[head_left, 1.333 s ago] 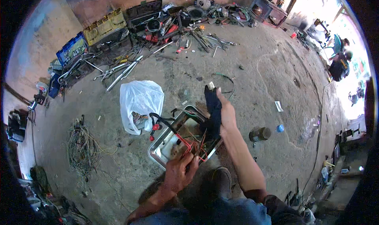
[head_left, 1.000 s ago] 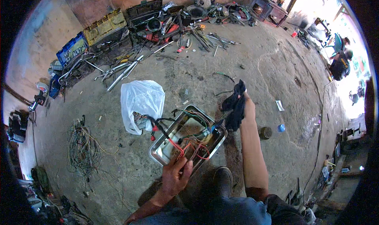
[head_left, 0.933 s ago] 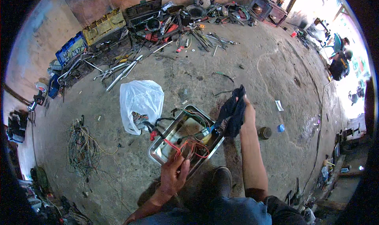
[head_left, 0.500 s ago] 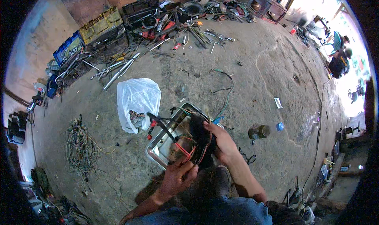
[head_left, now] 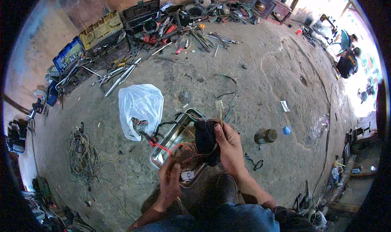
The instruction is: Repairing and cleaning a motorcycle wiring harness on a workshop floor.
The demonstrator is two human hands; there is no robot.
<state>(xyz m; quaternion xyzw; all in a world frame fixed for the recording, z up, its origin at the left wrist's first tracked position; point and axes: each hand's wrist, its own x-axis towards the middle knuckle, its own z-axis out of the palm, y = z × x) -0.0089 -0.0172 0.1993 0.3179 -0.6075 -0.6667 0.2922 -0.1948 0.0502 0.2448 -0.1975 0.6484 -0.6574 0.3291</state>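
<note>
Above a shiny metal tray on the floor, I hold a wiring harness with a black wrapped bundle. My right hand grips the bundle's right side, thumb on top. Yellowish wires rise past that thumb to a pale plug connector. My left hand is closed at the tray's near left edge, where the red wires of the harness run to its fingers. Just right of those fingers sits a white connector. What lies inside the left fingers is partly hidden.
A white plastic bag with wires inside stands beyond the tray. A tangled wire coil lies at left. To the right are a dark jar and a blue cap. Wrenches and tools line the far wall; people are at far right.
My left hand has moved left, drawing the red wires with it. The black bundle has turned in my right hand, and two pale connectors now show.
</note>
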